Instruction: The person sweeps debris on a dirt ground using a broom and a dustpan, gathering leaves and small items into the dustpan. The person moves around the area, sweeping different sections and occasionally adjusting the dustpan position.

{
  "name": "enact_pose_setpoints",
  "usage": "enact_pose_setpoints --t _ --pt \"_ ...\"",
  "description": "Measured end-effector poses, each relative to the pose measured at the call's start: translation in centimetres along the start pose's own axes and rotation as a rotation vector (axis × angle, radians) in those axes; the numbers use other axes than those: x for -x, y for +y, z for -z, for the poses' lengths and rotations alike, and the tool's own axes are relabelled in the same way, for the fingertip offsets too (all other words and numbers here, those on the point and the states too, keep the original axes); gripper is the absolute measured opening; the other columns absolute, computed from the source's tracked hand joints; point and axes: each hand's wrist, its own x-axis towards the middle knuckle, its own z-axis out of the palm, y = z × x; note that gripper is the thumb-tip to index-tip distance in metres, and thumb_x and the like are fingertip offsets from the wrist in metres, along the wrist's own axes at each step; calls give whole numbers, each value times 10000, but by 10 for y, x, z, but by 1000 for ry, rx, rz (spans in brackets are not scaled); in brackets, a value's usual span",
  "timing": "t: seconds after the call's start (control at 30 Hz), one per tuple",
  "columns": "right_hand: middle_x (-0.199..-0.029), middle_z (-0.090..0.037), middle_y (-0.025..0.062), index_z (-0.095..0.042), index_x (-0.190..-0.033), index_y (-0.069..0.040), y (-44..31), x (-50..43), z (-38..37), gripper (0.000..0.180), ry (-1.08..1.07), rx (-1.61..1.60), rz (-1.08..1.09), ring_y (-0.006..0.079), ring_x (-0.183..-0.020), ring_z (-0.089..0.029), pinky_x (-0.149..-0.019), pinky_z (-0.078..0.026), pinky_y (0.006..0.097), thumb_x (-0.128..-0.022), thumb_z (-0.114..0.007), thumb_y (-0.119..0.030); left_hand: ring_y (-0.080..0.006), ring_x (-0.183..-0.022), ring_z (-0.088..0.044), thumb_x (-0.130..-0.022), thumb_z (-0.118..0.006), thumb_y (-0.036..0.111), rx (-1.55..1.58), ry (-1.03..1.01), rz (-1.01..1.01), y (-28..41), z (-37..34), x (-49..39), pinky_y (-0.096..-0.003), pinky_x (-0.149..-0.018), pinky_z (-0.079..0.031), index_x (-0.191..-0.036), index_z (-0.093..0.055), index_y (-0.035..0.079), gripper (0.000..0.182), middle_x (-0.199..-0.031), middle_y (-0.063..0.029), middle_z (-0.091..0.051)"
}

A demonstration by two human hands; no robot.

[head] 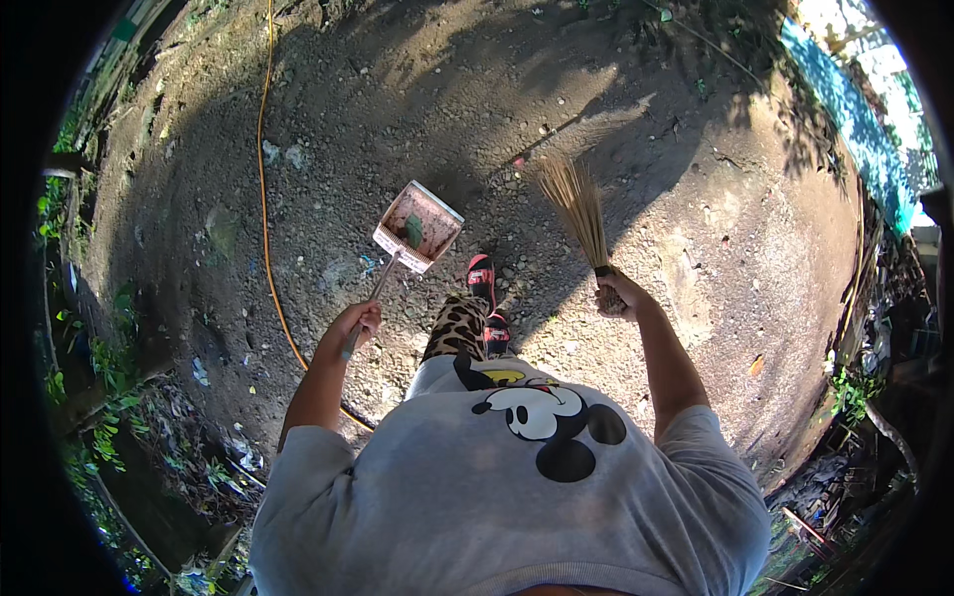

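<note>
My left hand [358, 323] is closed around the handle of a long-handled dustpan [440, 214]. The pan is pinkish and dirt-stained, and a green leaf [412, 230] lies in it along with some specks of debris. In my right hand [623, 293] is a stick broom [582, 207], gripped at its dark bound end. Its thin tan bristles fan out ahead of me, up and to the left of that hand. Whether the bristles touch the ground is hard to tell.
Pebbly dirt ground [462, 112] spreads around my red-and-black shoes [481, 276]. An orange cord [264, 216] runs along the left. Green plants [112, 402] and litter line the left edge. A blue tarp [850, 112] hangs at the upper right. One orange leaf [757, 365] lies at right.
</note>
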Motion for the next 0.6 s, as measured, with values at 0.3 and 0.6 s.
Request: enact_pose_setpoints --t 0.3,0.6 --pt "-712 -516 67 -454 -1202 -154 -165 -106 36 463 41 184 153 193 -549 -557 -449 -514 370 -797 -654 -49 -63 -512 -418 -960 -447 100 120 -10 206 59 -96 -111 -162 -410 -401 -821 -402 22 165 -696 -27 -430" --pt "-955 -639 157 -376 -1399 -116 -118 -211 -131 855 -41 831 148 255 -794 -630 -673 -531 386 -632 -751 -168 -81 -517 -392 -940 -428 48 162 87 98 97 -146 -169 -187 -439 -365 -919 -356 -32 110 -730 -59 -409"
